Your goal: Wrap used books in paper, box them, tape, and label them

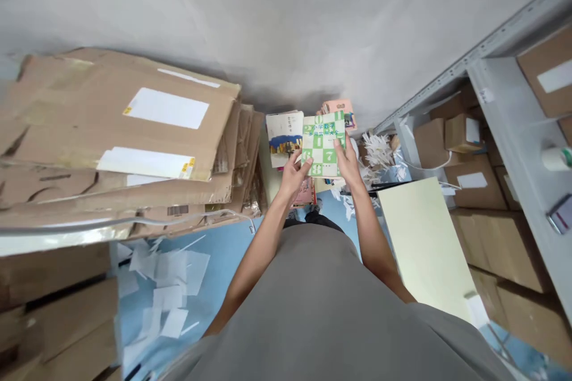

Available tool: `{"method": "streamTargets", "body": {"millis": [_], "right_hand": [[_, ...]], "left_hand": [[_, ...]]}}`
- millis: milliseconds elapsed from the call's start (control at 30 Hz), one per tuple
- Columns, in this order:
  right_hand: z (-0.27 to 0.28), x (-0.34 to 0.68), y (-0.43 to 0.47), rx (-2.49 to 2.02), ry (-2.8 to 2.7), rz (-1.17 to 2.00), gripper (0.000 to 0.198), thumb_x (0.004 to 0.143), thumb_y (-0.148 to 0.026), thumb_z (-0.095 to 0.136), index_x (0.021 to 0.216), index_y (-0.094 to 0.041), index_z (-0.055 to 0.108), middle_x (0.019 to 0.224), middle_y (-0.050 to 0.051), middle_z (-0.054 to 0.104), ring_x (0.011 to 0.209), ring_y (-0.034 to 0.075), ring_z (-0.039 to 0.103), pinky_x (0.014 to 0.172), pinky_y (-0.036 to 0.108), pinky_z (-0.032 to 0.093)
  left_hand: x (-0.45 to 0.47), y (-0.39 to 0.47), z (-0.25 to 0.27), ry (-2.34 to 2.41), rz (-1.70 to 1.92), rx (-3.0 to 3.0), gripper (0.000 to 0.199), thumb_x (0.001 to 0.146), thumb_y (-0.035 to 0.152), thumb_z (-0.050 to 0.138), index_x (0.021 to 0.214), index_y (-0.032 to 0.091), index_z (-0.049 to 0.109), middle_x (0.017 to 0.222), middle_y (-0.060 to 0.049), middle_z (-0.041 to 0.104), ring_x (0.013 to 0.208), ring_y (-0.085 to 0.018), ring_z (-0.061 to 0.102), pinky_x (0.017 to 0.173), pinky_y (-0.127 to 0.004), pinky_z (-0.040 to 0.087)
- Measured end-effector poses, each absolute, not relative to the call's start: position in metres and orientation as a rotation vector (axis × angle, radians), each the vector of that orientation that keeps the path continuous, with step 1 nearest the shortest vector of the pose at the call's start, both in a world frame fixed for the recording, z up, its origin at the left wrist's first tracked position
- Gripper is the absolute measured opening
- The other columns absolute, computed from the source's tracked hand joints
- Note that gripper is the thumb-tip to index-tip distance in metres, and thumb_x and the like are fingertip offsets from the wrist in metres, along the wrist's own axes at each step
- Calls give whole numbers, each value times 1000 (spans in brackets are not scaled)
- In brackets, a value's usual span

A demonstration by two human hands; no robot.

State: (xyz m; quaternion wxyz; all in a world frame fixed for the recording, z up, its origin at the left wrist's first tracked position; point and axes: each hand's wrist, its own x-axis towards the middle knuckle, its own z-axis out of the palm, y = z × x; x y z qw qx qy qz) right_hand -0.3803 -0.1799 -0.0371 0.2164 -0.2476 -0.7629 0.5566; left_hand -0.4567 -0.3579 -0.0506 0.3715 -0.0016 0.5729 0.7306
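Between my two hands is a green and white checkered book (322, 141) with large numerals and blue Chinese characters on its cover. My left hand (294, 171) grips its lower left corner, thumb on the front. At the right edge my right hand (348, 158) holds it with the thumb over the cover. Left of it lies a white book (285, 132) with a blue and yellow picture. Behind its upper right sits a pink book (343, 109), partly covered. Below the held book, more books (305, 190) show, mostly hidden by my hands.
Flattened cardboard boxes (179, 116) are stacked high at left, with a grey cable across them. White paper pieces (170, 277) litter the blue floor (226, 250). At right stand a pale yellow board (424, 244), shredded paper (378, 152) and a metal shelf (504, 95) of cartons.
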Motion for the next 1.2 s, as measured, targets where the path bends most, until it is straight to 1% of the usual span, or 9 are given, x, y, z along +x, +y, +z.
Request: {"method": "streamTargets", "body": {"millis": [167, 300, 400, 500, 700, 833, 933, 1100, 1200], "right_hand": [[-11, -298, -173, -901, -1998, 1324, 102, 104, -95, 62, 182, -30, 54, 186, 8, 56, 179, 32, 46, 152, 54, 32], [10, -220, -179, -1044, -1841, 1242, 95, 107, -87, 67, 184, -33, 51, 184, 6, 59, 175, 33, 52, 150, 59, 37], [24, -170, -191, -1116, -1713, 1204, 91, 111, -83, 65, 186, -35, 48, 182, 5, 61, 172, 33, 57, 148, 58, 42], [29, -130, -196, -1146, -1634, 1167, 86, 114, -78, 62, 187, -36, 45, 183, 5, 61, 170, 32, 59, 148, 59, 43], [8, -44, -168, -1200, -1502, 1083, 89, 113, -84, 57, 187, -36, 42, 192, 7, 47, 181, 32, 40, 153, 60, 30], [-4, 22, -140, -1176, -1401, 1068, 91, 115, -84, 52, 187, -32, 34, 181, 16, 58, 168, 34, 58, 146, 59, 44], [-7, 74, -121, -1189, -1378, 1036, 85, 118, -81, 48, 186, -33, 32, 175, 17, 63, 160, 32, 64, 140, 56, 51], [-17, 153, -89, -1258, -1374, 993, 86, 116, -83, 47, 184, -31, 40, 176, 17, 61, 163, 35, 59, 141, 60, 49], [-20, 186, -75, -1445, -1357, 785, 77, 116, -80, 51, 174, -30, 58, 166, 20, 65, 155, 39, 64, 135, 66, 53]], "left_hand": [[-419, -335, -47, 1286, 1722, 206, 82, 79, 61, 106, 144, 23, 73, 130, -14, 88, 131, -36, 83, 109, -50, 72], [-385, -313, -31, 1159, 1530, 419, 80, 75, 64, 109, 136, 23, 80, 134, -16, 88, 135, -40, 82, 110, -51, 72], [-358, -290, -18, 1126, 1496, 519, 73, 83, 71, 101, 134, 23, 83, 142, -15, 86, 144, -40, 77, 114, -50, 70], [-328, -263, -12, 1148, 1503, 533, 67, 92, 75, 91, 133, 22, 83, 138, -14, 87, 145, -38, 77, 113, -48, 70], [-258, -202, -14, 1109, 1311, 640, 61, 86, 67, 95, 122, 19, 86, 119, -13, 90, 130, -39, 83, 102, -49, 74], [-195, -155, -10, 1130, 1211, 691, 59, 84, 66, 94, 118, 18, 86, 116, -13, 90, 124, -40, 86, 97, -47, 75], [-139, -124, -6, 1138, 1139, 749, 58, 84, 65, 96, 119, 19, 87, 118, -13, 91, 125, -40, 85, 99, -46, 74], [-53, -91, -10, 1080, 1109, 774, 64, 74, 63, 105, 116, 18, 87, 114, -13, 91, 121, -38, 85, 104, -46, 70], [-13, -78, -14, 1178, 1177, 782, 61, 78, 66, 101, 112, 17, 86, 104, -11, 90, 103, -32, 85, 89, -39, 68]]}}
